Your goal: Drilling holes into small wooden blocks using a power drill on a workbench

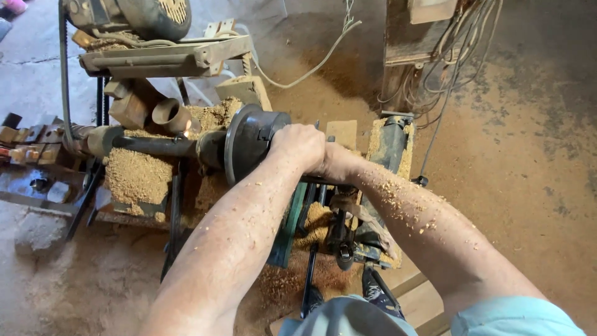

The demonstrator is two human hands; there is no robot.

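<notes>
At nine o'clock a heap of sawdust [134, 177] lies on the lathe bed, a short wooden tube [171, 116] resting just above it at ten o'clock beside the dark spindle shaft [152, 146]. Near centre stands the round dark chuck [247, 143]. The left hand [300, 146] curls closed over its right rim, fingers wrapped around it. Just right, at about three o'clock of that hand, the right hand [333, 163] is hidden behind it; I cannot tell its grip. Sawdust-flecked forearms run to five o'clock.

Both hands [308, 149] right of disc [245, 143]; motor [149, 15] behind.
</notes>
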